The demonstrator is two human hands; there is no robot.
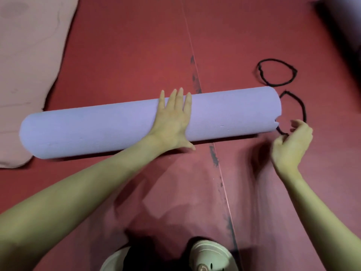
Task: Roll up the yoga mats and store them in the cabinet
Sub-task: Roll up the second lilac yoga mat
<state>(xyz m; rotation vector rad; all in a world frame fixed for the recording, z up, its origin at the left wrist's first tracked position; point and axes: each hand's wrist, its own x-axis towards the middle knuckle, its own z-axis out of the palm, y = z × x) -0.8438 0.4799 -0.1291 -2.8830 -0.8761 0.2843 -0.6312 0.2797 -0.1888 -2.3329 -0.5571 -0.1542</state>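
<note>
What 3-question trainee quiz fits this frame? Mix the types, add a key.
1. True or false: the left hand lies flat on the rolled lilac mat.
2. How many black elastic loops show on the red floor?
3. The right hand's fingers pinch: A) the mat's end, B) the near loop, C) the far loop.

Key: 1 true; 2 two; 3 B.

- One head-worn camera looks steeply down from above onto the red floor [136, 45]
- It sits close over both forearms, the person's shoes [207, 255] at the bottom edge
</note>
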